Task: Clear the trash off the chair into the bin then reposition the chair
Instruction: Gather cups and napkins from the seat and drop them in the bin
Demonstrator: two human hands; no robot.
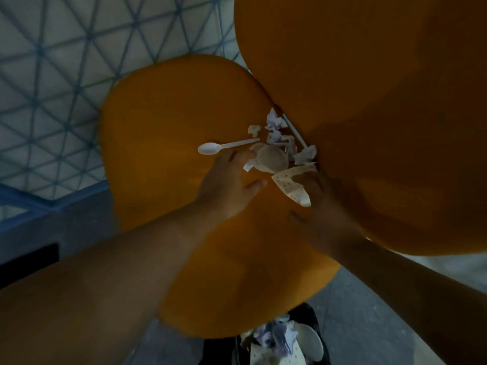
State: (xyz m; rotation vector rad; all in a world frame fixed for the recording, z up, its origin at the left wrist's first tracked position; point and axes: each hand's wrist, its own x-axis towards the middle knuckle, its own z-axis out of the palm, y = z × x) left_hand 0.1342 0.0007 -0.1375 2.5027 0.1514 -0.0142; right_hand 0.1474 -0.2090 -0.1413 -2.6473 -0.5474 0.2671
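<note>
Orange chair (163, 122) seen from above. Trash sits at the back of the seat, right by the backrest (382, 101): torn paper bits (275, 127), a white cup (271, 158) on its side, a straw (295, 130). White spoon (224, 146) lies just left of the cup. L hand (229, 185) has loose fingers touching the cup edge, not holding it. R hand (321, 206) pinches a dotted paper piece (291, 187) just below the cup. Bin (276, 341) w/ trash inside is under the seat's front edge.
</note>
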